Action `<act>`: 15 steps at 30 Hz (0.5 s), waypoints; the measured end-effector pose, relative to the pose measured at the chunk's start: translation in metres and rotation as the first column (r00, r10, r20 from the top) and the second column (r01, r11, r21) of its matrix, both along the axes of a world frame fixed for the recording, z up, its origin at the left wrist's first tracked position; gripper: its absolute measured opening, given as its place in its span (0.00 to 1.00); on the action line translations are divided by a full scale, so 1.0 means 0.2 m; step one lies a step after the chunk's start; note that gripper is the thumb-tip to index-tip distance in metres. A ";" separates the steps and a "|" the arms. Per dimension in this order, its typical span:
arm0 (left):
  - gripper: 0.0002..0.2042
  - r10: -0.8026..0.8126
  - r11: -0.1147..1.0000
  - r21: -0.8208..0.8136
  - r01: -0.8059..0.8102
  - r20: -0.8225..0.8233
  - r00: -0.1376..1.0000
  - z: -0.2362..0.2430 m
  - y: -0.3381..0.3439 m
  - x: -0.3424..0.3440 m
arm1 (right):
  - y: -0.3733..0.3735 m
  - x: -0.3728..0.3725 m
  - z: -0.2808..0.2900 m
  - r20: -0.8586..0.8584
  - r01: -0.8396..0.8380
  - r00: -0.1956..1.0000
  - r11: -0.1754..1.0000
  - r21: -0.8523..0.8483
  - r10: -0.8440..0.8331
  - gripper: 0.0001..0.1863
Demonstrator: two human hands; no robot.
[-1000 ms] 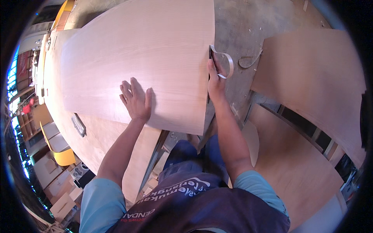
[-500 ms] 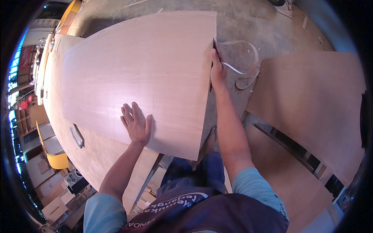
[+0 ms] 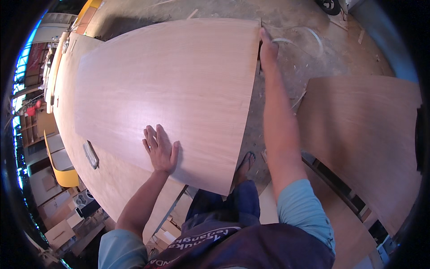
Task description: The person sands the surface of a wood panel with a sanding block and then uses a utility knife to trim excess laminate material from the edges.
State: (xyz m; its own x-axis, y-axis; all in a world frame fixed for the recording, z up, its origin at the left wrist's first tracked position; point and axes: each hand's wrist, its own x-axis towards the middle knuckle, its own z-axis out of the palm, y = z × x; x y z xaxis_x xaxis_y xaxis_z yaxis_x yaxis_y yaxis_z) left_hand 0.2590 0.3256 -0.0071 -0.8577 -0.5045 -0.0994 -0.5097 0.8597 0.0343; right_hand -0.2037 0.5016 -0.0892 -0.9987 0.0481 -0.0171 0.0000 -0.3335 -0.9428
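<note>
A large pale wood-grain panel [image 3: 161, 71] lies flat on the workbench. My left hand [image 3: 160, 150] rests palm down near its closest edge, fingers spread and holding nothing. Up at the far right corner of the panel, my right hand [image 3: 269, 51] is closed round a dark flat tool [image 3: 259, 54], pressed along the panel's right edge. Most of that tool is hidden by my hand and the panel, so its exact kind does not show. A thin whitish strip [image 3: 283, 40] curls away from beside my right hand over the floor.
Brown wood panels [image 3: 358, 116] stand or lie at the right, with a gap beside the bench. On the bench's left part [image 3: 118, 168] lies a grey metallic object [image 3: 91, 154]. A yellow curved piece [image 3: 67, 178] is farther left. A wheel [image 3: 329, 6] shows at the far right.
My right hand has slid away from me along the panel's right edge with the dark tool, reaching the far corner. The strip moved with it. My left hand stays flat on the panel.
</note>
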 end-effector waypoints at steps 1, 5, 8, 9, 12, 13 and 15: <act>0.45 -0.011 1.000 0.009 0.011 -0.017 1.000 -0.02 0.01 -0.02 | 0.07 -0.09 -0.02 0.174 -0.082 0.982 0.996 0.023 0.077 0.28; 0.44 0.054 0.998 -0.011 -0.054 -0.016 0.998 -0.01 -0.04 0.13 | 0.09 -0.07 0.01 0.556 -0.360 0.776 0.933 0.003 0.298 0.34; 0.46 0.038 0.998 -0.059 -0.039 -0.017 0.999 -0.05 -0.08 0.18 | 0.33 0.18 -0.27 0.675 -0.476 0.675 0.875 0.087 0.299 0.29; 0.46 0.017 1.000 -0.024 -0.018 -0.047 0.999 -0.05 -0.07 0.11 | 0.54 0.28 -0.43 0.704 -0.475 0.663 0.870 0.133 0.255 0.26; 0.46 -0.047 0.997 0.052 0.057 -0.187 0.981 0.01 -0.01 -0.17 | 1.25 0.69 -0.76 0.830 -0.450 0.550 0.869 0.204 0.089 0.19; 0.46 0.085 0.996 0.002 -0.085 -0.058 0.995 0.03 -0.10 0.18 | 0.92 1.26 -0.77 0.910 -0.460 0.373 0.888 0.012 0.181 0.14; 0.46 0.049 0.996 0.079 -0.036 -0.171 0.984 0.05 -0.06 0.01 | 1.18 1.32 -0.73 0.900 -0.443 0.375 0.896 -0.037 0.222 0.10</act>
State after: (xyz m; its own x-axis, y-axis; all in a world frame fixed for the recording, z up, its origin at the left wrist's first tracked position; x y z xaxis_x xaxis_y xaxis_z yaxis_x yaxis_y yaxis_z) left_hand 0.2606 0.3145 0.0034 -0.8433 -0.5374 0.0097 -0.5262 0.8291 0.1887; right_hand 0.0597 0.7374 -0.2361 -0.3815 -0.1720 -0.9082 0.9157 0.0641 -0.3968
